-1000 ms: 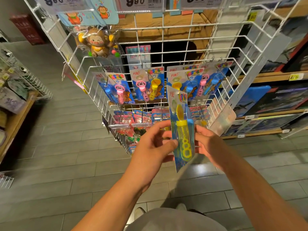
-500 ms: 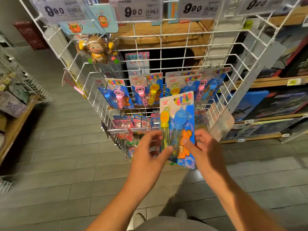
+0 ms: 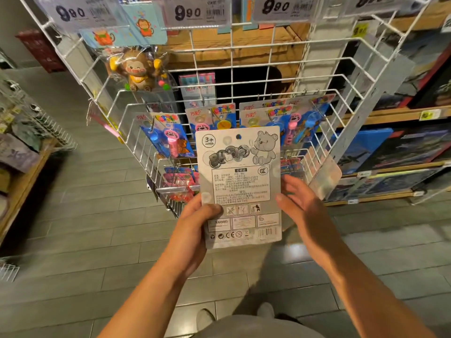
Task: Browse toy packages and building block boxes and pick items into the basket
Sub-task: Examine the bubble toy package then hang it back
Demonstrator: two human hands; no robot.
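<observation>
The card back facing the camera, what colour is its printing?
Grey and black on a pale card back, no bright colours; head view shows it.

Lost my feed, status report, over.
Left hand grips bubble toy card, printed back facing camera. Right hand open at its edge. No basket visible.

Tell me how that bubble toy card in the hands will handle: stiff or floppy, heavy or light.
Probably fairly stiff: the bubble toy card stands flat and upright though the left hand grips only its lower corner. Likely light, since that one pinch carries it while the right hand merely rests against its edge. Its glossy back may be a bit slippery.
</observation>
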